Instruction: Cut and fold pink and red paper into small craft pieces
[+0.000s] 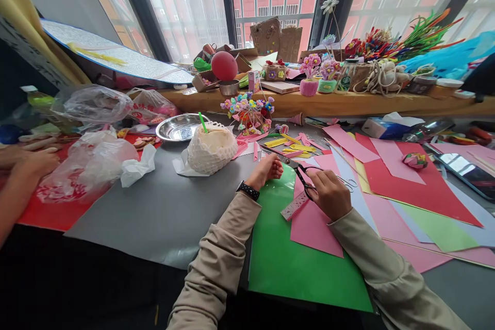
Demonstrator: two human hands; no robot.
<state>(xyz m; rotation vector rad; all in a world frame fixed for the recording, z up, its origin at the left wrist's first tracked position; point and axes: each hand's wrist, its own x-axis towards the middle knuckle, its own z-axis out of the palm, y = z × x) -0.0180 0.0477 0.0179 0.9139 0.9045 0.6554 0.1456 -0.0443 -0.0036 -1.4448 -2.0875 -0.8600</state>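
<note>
In my right hand is a pair of black-handled scissors, my fingers in the handle loops. The blades point left toward my left hand, which wears a dark dotted wristband. Its fingers are curled closed beside the blades; anything pinched in them is too small to make out. Below both hands lies a green sheet with a pink paper piece on it. A pink ruler rests partly on that piece. Yellow paper strips and pink strips are scattered just beyond my hands.
A coconut in white foam netting with a green straw stands left, near a metal plate. Crocheted flowers sit behind. Coloured sheets and a phone lie right. Another person's hands are at far left by plastic bags.
</note>
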